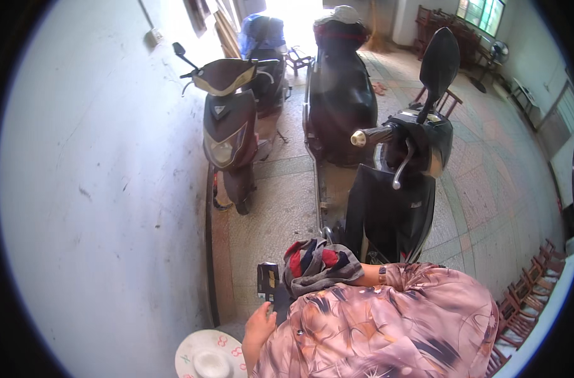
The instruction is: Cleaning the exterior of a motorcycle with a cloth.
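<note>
My left hand [261, 323] is low in the view, its fingers a little apart and nothing visible between them. Just beyond it, a black box [268, 279] with pale and yellow patches stands near a dark object that my sleeve side partly hides. A bundle of grey, red and navy cloth [317, 267] lies at the end of my right forearm [369, 275]. The cloth covers my right hand, so its grip cannot be seen. My patterned pink-brown shirt [377, 326] fills the bottom. Beside my left wrist is a pale round hat-like object [211, 352] with red and green marks.
A black scooter [391, 208] stands directly ahead, its handlebar grip and mirror projecting upward. Another scooter [228, 123] is parked by the white wall [102, 189] at left, with a blue-covered load behind it. Small wooden chairs [523, 297] line the right side; a standing fan [498, 52] is farther back.
</note>
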`<state>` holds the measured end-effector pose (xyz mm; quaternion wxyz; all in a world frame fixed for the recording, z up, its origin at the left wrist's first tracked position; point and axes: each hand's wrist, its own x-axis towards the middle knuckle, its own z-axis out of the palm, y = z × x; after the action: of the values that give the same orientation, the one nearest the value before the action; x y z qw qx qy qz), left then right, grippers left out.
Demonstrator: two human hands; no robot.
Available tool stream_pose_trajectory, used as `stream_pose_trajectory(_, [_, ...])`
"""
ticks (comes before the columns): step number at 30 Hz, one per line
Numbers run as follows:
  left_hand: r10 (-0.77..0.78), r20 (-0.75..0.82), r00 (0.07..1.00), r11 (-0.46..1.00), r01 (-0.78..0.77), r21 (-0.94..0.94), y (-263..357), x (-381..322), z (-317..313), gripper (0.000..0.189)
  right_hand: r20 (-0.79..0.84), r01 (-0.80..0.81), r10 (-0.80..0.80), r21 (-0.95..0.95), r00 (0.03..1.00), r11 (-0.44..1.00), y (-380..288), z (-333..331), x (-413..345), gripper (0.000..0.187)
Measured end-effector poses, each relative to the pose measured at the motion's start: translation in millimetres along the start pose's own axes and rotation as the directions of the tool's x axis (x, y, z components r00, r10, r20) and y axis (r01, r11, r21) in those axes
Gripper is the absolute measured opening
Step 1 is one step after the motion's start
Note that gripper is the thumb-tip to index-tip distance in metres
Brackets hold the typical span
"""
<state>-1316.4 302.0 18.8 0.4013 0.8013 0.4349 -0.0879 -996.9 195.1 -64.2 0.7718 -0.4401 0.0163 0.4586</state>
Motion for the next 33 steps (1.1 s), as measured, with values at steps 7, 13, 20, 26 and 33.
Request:
stream_pose_trajectory(7, [0.172, 0.077, 0.982, 0.974, -0.181, 0.138, 35, 129, -105, 0.043, -0.157, 0.099, -0.098, 0.002, 0.983, 0.995, -16, 17, 65, 0.069])
stream_pose_trajectory(13, [0.283, 0.111, 0.953, 0.933, -0.3, 0.2, 29, 238, -177, 0.042, -0.27, 0.174, -0.171, -0.012, 0.947, 0.985, -26, 49, 125, 0.069])
stream_pose_trajectory(20, [0.435, -0.089, 0.896, 0.897, -0.422, 0.134, 39, 361, -293, 0.034, -0.385, 0.155, -0.18, -0.095, 0.905, 0.983, -56, 121, 238, 0.07])
stream_pose_trajectory(26, [0.604, -0.358, 0.712, 0.754, -0.656, -0.034, 121, 479, -381, 0.029, -0.439, 0.116, -0.187, -0.183, 0.879, 0.976, -84, 136, 301, 0.07])
stream_pose_trajectory(33, [0.755, -0.503, 0.421, 0.579, -0.788, 0.209, 229, 641, -437, 0.032, -0.462, 0.098, -0.217, -0.267, 0.86, 0.959, -212, 122, 431, 0.07])
